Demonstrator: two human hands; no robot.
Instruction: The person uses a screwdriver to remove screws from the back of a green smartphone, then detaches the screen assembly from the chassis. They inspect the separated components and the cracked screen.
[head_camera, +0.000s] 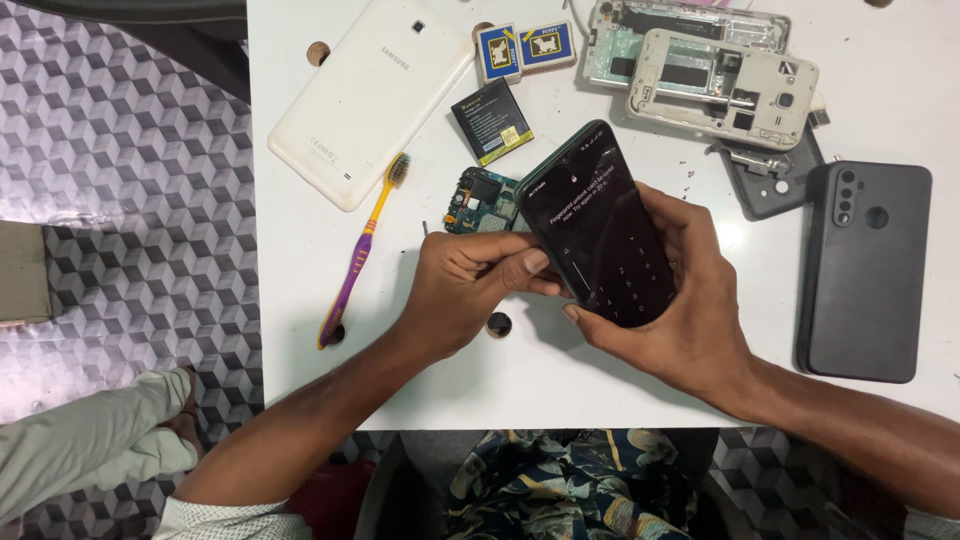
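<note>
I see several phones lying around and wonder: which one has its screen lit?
The dark phone held in both hands, the right hand cradling it. Its screen glows, while the black phone and white tablet lie face down.
</note>
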